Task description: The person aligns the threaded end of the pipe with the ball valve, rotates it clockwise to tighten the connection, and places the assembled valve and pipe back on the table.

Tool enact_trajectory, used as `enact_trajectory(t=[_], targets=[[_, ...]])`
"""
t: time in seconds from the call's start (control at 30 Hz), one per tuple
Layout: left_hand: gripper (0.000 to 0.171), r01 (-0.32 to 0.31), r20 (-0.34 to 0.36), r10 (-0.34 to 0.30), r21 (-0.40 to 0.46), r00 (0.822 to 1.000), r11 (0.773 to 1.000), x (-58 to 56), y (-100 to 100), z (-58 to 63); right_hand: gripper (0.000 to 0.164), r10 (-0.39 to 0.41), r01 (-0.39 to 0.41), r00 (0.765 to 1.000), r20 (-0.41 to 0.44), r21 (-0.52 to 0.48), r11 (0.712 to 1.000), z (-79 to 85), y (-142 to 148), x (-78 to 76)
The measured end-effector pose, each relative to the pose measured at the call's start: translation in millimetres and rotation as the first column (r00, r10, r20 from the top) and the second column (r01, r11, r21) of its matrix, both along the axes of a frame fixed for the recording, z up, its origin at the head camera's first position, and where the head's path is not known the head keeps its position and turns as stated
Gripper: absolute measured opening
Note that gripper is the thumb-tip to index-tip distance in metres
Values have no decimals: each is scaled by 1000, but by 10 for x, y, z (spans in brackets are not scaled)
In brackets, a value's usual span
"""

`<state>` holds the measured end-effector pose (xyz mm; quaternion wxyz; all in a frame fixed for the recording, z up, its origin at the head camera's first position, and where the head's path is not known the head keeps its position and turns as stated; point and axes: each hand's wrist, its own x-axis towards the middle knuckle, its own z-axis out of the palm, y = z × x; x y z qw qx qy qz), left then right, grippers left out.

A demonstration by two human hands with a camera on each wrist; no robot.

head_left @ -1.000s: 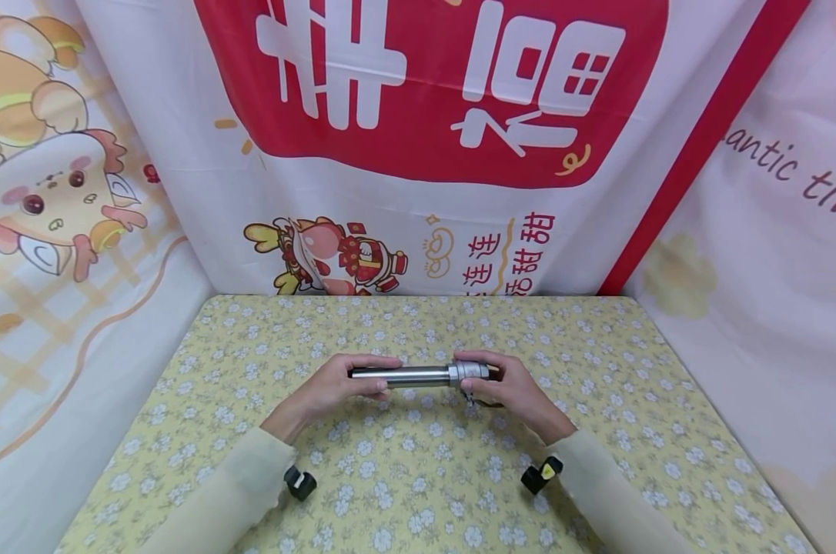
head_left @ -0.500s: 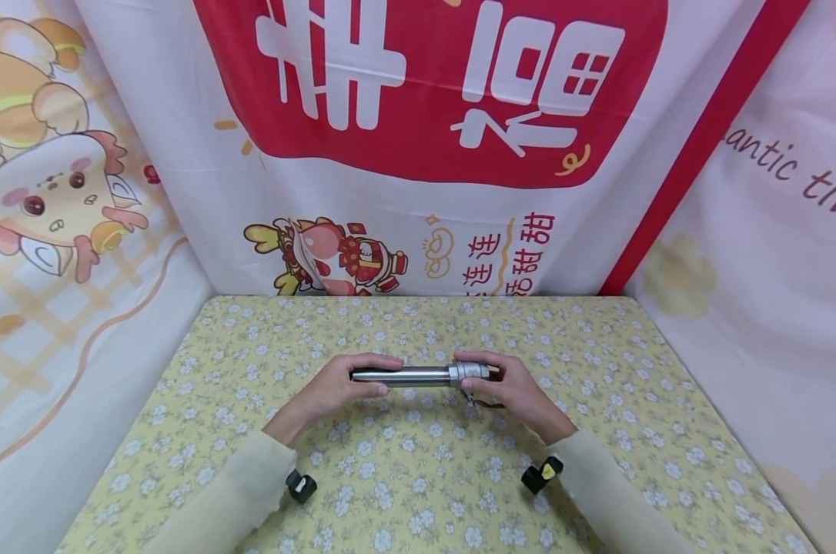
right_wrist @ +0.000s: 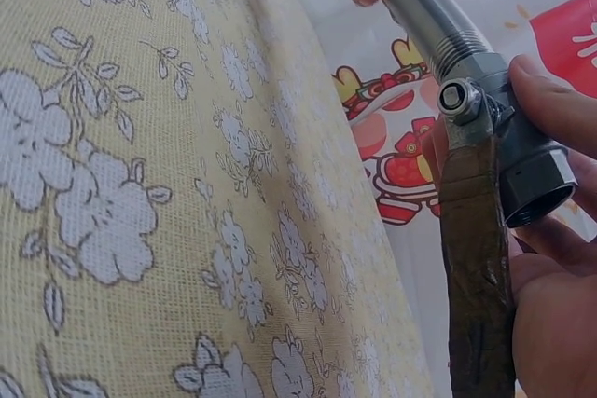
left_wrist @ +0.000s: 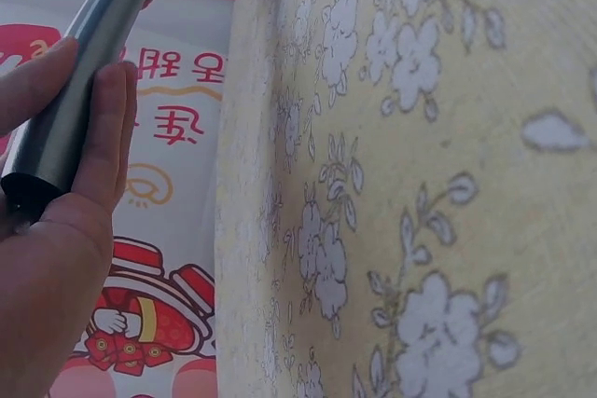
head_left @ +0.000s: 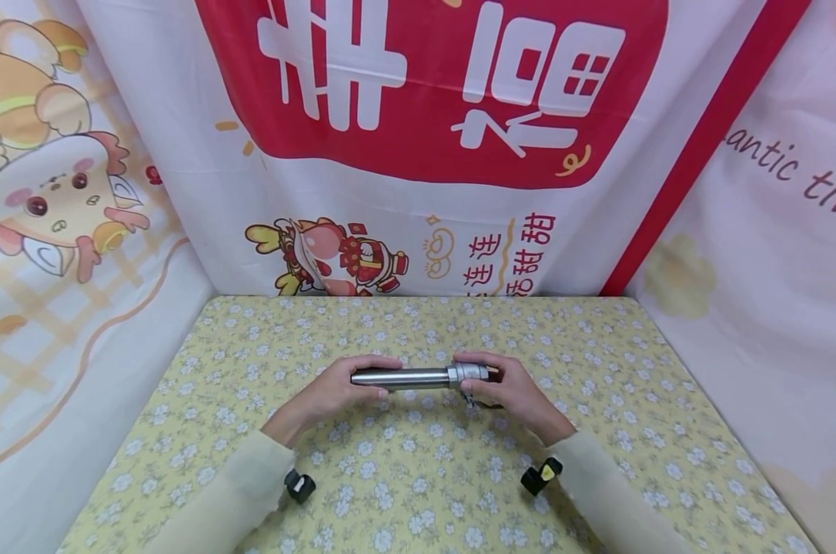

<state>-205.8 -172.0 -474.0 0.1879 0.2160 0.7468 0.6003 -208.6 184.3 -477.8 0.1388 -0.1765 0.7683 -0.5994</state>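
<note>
In the head view a bare steel pipe (head_left: 412, 378) lies crosswise between the two hands. My left hand (head_left: 335, 391) grips its left end, thumb on the near side and fingers on the far side. A metal ball valve (head_left: 470, 372) sits on the pipe's right end, and my right hand (head_left: 518, 391) holds it between thumb and fingers. The right wrist view shows the valve's hex collar, its open outlet, and a brown-wrapped lever (right_wrist: 474, 267) hanging by the palm. Some pipe threads (right_wrist: 460, 51) show beside the collar. The pipe's dark end (left_wrist: 33, 184) faces the left palm.
A table with a yellow floral cloth (head_left: 404, 477) lies below the hands. Printed fabric hangs (head_left: 425, 169) behind it and on both sides. Each forearm wears a black wrist camera, one at the left (head_left: 299, 485) and one at the right (head_left: 541, 475).
My left thumb and fingers have shifted around the pipe's end, and that end sits slightly lower. The right hand and the valve have hardly moved.
</note>
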Motion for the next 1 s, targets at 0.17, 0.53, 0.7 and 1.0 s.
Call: enact_trajectory(t=[0.17, 0.53, 0.7, 1.0], targets=[[58, 24, 42, -26, 53, 999, 998, -12, -9, -4, 47, -4, 4, 1000, 2, -1, 1000, 2, 3, 0], [49, 21, 74, -28, 101, 997, 995, -22, 12, -3, 53, -2, 2, 1000, 1, -16, 1000, 21, 8, -14], [44, 19, 63, -26, 103, 998, 994, -17, 16, 3, 53, 2, -2, 1000, 0, -14, 1000, 9, 10, -20], [44, 0, 29, -2, 68, 1000, 998, 16, 30, 0, 50, -16, 17, 1000, 26, -12, 1000, -9, 19, -19]])
